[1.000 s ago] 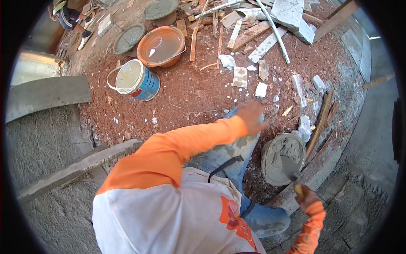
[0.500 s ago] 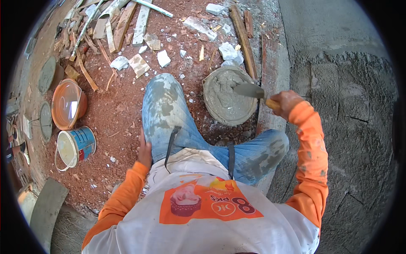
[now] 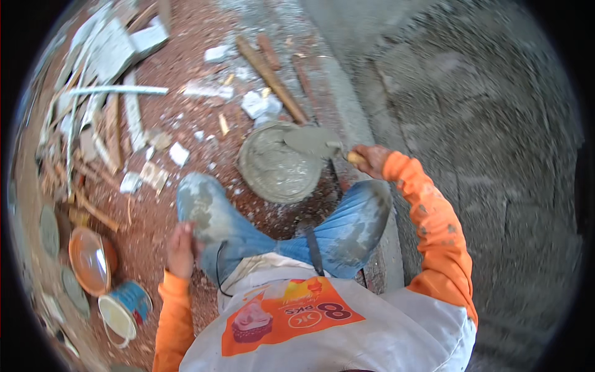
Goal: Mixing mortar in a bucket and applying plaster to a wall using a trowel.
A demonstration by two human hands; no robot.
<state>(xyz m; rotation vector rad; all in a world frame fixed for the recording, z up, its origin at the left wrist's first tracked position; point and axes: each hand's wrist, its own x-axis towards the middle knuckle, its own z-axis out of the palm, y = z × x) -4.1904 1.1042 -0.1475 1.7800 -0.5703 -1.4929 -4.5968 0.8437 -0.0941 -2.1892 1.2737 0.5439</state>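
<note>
My right hand [image 3: 373,161] is closed round the wooden handle of a trowel [image 3: 308,140]. The trowel's flat blade carries wet grey mortar and lies over the right far part of a round bucket [image 3: 243,162] filled with mortar [image 3: 279,164]. The bucket stands on the ground just past my bent knees. Beside my left knee, my left hand [image 3: 181,251] is raised with nothing visible in it; its fingers look loosely apart, though a little blurred.
On the left stand an orange basin [image 3: 93,260] with liquid and a blue and white pail [image 3: 127,310]. Scrap wood and broken boards [image 3: 114,53] are heaped far left. A wooden post [image 3: 269,77] lies beyond the bucket. Rough grey mortar [image 3: 477,180] covers the surface on the right.
The view has turned to the right. My left hand has come off my thigh. The trowel blade has moved to the bucket's far right part and now carries mortar.
</note>
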